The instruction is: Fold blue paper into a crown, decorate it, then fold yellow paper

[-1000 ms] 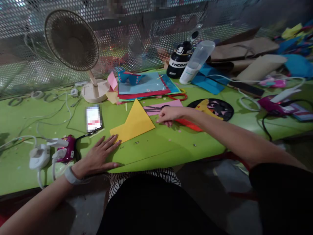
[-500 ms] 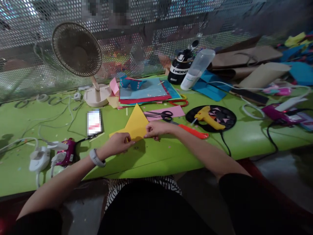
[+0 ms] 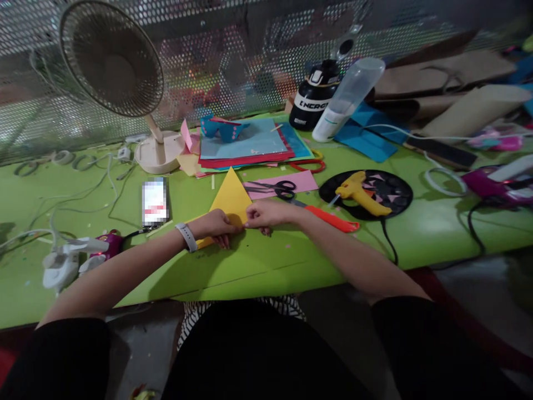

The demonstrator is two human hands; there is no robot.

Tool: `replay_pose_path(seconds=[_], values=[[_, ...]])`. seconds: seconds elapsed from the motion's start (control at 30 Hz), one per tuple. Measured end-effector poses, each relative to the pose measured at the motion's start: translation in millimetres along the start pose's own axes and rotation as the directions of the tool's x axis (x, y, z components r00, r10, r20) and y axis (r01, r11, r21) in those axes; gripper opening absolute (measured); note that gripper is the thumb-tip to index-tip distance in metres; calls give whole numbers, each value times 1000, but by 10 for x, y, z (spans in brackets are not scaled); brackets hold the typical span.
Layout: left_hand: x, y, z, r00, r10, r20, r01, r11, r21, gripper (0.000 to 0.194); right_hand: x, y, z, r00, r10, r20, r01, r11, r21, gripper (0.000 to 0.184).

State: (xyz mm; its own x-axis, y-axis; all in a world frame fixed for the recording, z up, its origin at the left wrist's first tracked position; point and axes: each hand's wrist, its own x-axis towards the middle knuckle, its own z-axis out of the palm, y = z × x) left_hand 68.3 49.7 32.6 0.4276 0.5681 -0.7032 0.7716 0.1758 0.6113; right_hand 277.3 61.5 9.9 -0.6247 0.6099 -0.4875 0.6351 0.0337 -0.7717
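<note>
A yellow paper sheet (image 3: pixel 229 195), folded to a triangle with its tip pointing away from me, lies on the green table (image 3: pixel 266 261). My left hand (image 3: pixel 214 225) rests curled on the paper's near left part, fingers pressed on it. My right hand (image 3: pixel 264 214) pinches the paper's near right edge, and the two hands almost touch. A white band is on my left wrist.
Black scissors (image 3: pixel 277 188) lie on a pink sheet behind the paper, an orange tool (image 3: pixel 331 218) beside my right arm. A yellow glue gun (image 3: pixel 361 192) sits on a black disc. Phone (image 3: pixel 154 201), fan (image 3: pixel 125 83), paper stack (image 3: pixel 250 147), bottles, cables and purple glue guns surround.
My left hand lifted off the table and closed onto the yellow paper. My right hand came from the scissors to the paper's edge. The hands have drawn together.
</note>
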Motion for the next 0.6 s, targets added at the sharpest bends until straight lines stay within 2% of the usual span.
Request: replay_pose_path(seconds=[0.17,0.33,0.6], values=[[20,-7,5,1000,-18,12,18,1000,-15,52,-19,-9,-1,1000,7,-3,-7,999,34,46],[-53,-48,-3,999,-26,-35,26,999,-20,51,-22,-13,5,1000,17,-7,-17,998,68,51],[-319,-321,-60,994,-65,-88,62,997,-39,50,-42,-30,10,999,37,-12,-36,997,75,44]])
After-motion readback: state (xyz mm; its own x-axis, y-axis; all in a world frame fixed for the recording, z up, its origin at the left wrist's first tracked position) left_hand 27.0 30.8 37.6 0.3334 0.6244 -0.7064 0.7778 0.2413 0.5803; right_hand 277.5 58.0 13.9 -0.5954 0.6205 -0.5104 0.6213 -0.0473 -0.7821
